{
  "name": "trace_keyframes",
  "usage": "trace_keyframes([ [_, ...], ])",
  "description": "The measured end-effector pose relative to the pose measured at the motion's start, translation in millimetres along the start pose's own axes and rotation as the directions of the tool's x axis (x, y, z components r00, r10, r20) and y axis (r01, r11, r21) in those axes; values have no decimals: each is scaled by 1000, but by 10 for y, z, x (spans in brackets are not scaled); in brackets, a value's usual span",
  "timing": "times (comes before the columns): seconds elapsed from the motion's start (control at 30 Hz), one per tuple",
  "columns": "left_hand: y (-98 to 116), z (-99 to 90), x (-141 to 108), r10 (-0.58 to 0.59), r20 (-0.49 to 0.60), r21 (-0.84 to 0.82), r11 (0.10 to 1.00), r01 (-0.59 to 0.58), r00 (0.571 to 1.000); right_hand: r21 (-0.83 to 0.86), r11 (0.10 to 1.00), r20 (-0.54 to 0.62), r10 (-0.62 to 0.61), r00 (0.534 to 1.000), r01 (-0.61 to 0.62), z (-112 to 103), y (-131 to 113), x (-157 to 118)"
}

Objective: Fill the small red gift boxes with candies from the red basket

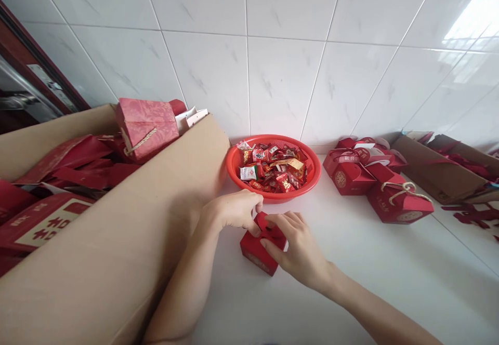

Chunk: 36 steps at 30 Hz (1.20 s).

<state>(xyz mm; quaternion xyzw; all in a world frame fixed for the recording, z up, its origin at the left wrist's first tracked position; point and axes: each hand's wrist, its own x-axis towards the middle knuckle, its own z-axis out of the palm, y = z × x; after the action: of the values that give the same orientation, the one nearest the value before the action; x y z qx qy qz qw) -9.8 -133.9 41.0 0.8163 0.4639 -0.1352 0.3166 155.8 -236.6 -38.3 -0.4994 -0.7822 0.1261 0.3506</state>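
A small red gift box with a pale printed pattern on its side stands on the white surface in front of me. Reaching in from the left, my left hand has its thumb and fingers closed at the top of the box. On the other side, my right hand grips the box's top flaps between thumb and fingers. Both hands partly cover the lid, so how far it is folded is hard to see. Just behind them sits a red plastic basket filled with wrapped candies.
A large cardboard carton holding red boxes and bags stands along the left. Several red gift boxes, one with a cord handle, are grouped at the right. Beyond them lies another open carton. A white tiled wall closes off the back.
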Motion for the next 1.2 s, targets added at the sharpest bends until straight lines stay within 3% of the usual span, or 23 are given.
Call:
trace_keyframes([
  [0.27,18,15,84,3,111,-129,992,11,994,-384,923,132,35,991,18,36,-177,114],
  [0.5,-35,30,131,45,135,-155,988,-23,990,-455,890,345,157,925,19,-45,-341,225],
  [0.7,-52,35,122,86,124,-168,984,-65,988,-520,854,424,255,869,2,-111,-414,286],
  [0.83,-14,22,95,122,136,-144,984,-102,983,-492,870,416,233,879,2,-176,-314,277],
  [1.0,96,64,93,175,153,-139,978,-154,973,-374,927,366,172,915,-24,-429,6,220],
  [1.2,318,207,194,174,147,-22,985,-172,974,-237,972,261,75,963,-11,-641,299,-60],
])
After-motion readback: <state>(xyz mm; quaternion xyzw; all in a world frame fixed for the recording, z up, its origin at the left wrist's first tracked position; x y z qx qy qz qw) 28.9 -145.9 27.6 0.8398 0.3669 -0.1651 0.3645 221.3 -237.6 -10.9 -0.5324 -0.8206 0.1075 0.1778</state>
